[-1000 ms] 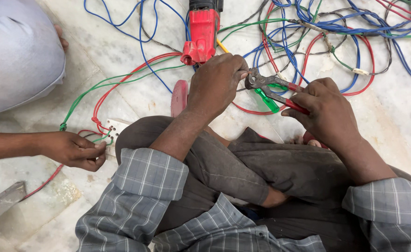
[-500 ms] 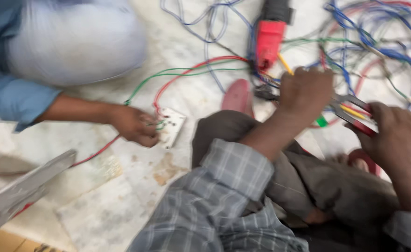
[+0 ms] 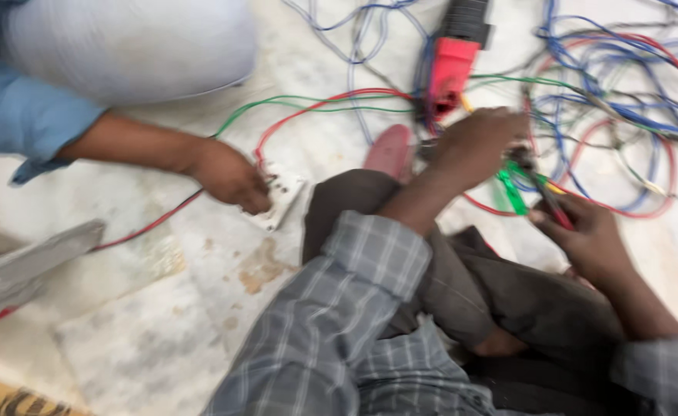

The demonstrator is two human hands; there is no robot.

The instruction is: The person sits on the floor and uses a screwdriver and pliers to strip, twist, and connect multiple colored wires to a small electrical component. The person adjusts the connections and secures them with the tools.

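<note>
Left hand [image 3: 479,146] is closed over the wires [image 3: 508,181] and the pliers' head, in front of the knees. Right hand [image 3: 585,235] is closed round the pliers [image 3: 543,192], red handles in its grip. Frame is blurred; jaw position cannot be told. A red drill [image 3: 450,69] lies just beyond. A co-worker's hand [image 3: 227,176] touches a white socket plate [image 3: 281,202] on the floor [image 3: 123,339].

Tangled wires [image 3: 616,100] are crowding the upper right of the frame around my hands, and a red power tool [image 3: 450,65] is blocking top centre. Another person's hand [image 3: 231,176] is occupying centre left. Bare floor [image 3: 123,339] is lying open lower left.
</note>
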